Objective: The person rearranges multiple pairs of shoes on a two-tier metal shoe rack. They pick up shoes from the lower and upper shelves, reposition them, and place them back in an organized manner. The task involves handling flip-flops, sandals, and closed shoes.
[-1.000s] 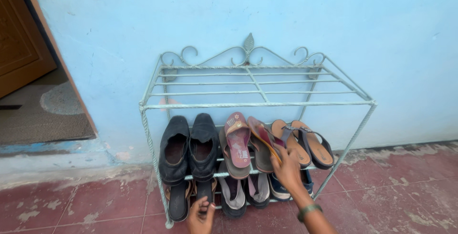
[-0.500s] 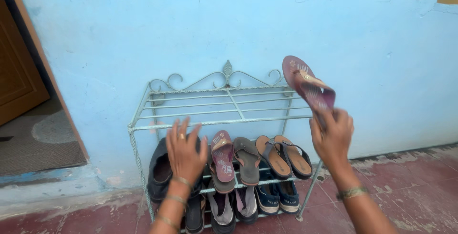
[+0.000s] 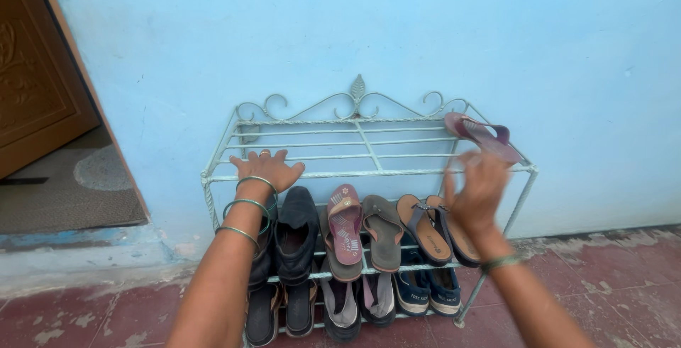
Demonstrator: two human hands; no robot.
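Pale blue wall, red tiled floor, and a white wire shoe rack. My left hand lies flat, fingers spread, on its top front rail. My right hand, blurred, looks empty. Just beyond it, the purple strapped sandal now lies on the rack's top right corner, no longer held aloft; I'd square it flat across the bars.

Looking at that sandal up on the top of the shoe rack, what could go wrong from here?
The purple sandal lies at the right end of the top shelf, which is only thin bars; it might slip through or off the edge. The right hand is blurred just below it and could knock it. The left hand leaning on the front rail might tip the rack.
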